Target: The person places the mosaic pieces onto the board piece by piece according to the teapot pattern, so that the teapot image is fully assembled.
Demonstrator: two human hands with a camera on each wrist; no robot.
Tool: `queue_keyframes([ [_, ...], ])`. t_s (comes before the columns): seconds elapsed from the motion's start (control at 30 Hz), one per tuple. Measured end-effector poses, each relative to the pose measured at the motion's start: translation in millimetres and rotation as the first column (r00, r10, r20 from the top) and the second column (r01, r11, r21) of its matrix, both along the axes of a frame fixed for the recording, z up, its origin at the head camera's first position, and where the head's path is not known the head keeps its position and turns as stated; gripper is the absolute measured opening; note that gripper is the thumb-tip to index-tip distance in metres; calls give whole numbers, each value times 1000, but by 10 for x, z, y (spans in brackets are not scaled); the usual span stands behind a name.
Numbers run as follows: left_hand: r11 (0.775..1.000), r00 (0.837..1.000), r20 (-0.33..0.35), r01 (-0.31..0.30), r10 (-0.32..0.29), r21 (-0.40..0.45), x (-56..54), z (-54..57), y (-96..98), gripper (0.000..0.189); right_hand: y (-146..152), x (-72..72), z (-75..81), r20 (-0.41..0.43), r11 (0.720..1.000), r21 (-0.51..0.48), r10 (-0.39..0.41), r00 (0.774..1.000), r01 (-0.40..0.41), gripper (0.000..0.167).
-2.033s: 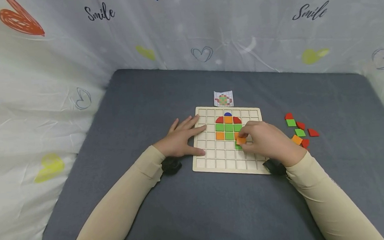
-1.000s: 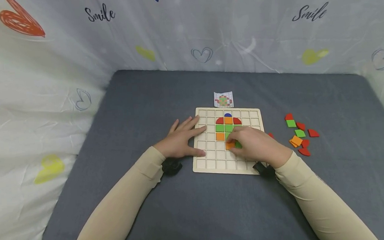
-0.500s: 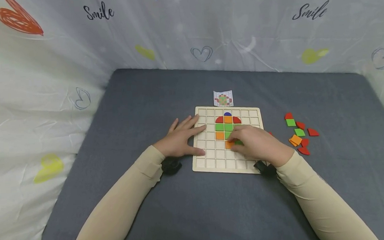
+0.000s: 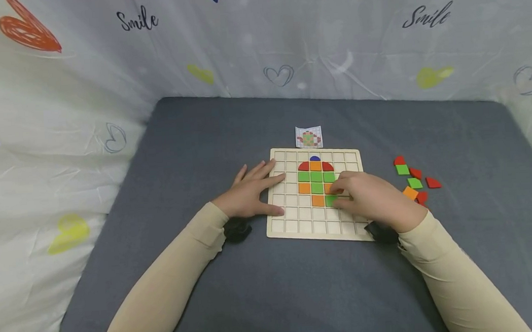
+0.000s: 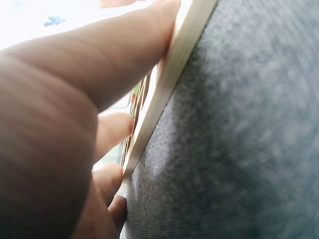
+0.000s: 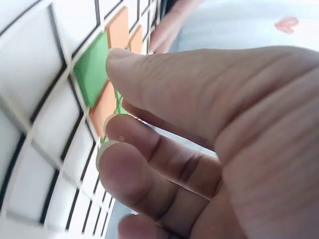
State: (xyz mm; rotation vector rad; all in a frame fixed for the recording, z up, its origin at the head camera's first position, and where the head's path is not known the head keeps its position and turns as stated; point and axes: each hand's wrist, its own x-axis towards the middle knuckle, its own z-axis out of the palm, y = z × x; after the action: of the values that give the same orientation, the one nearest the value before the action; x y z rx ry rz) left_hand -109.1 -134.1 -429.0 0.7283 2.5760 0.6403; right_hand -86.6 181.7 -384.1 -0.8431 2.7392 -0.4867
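Note:
My left hand [image 4: 247, 193] rests with spread fingers on the left edge of a pale wooden grid board [image 4: 292, 228]. In the left wrist view its thumb [image 5: 134, 37] lies across the board's side [image 5: 167, 84]. My right hand [image 4: 373, 197] hovers over the right half of the board, holding nothing, thumb and loosely bent fingers apart. Its thumb tip is right at a green square tile [image 6: 92, 69]. To the left of that tile an orange square tile [image 4: 318, 201] sits in its cell. Above them, green, orange, red and blue pieces form a pattern, partly hidden by the right hand.
A small printed pattern card [image 4: 309, 139] lies just beyond the board's back edge. To the right are loose red, green and orange pieces, among them a green tile [image 4: 415, 183] and a red quarter-round piece [image 4: 433, 182]. A grey cloth [image 4: 237, 300] covers the table.
My right hand has set the orange square tile into the cell left of the lower green tile, let go and drawn back to the right. The left hand stays put.

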Motion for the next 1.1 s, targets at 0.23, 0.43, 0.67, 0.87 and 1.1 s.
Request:
queue_keyframes([
  [0.23, 1000, 1000, 1, -10, 10, -8, 4, -15, 7, 96, 236, -45, 44, 40, 997, 20, -75, 996, 75, 27],
  [0.43, 1000, 1000, 2, -8, 8, -4, 3, -14, 8, 97, 459, -123, 56, 26, 989, -13, -144, 989, 144, 30],
  [0.67, 1000, 1000, -1, -3, 3, 0, -6, -8, 5, 96, 699, -204, 50, 26, 972, -33, -231, 973, 232, 29],
  [0.87, 1000, 1000, 4, 1, -1, 3, -8, -3, -1, 96, 907, -275, 15, 23, 952, 12, -306, 952, 305, 36],
  [1.1, 1000, 1000, 6, -3, 3, -1, -12, -12, -1, 96, 1145, -357, -34, -7, 927, 25, -375, 927, 375, 35],
])
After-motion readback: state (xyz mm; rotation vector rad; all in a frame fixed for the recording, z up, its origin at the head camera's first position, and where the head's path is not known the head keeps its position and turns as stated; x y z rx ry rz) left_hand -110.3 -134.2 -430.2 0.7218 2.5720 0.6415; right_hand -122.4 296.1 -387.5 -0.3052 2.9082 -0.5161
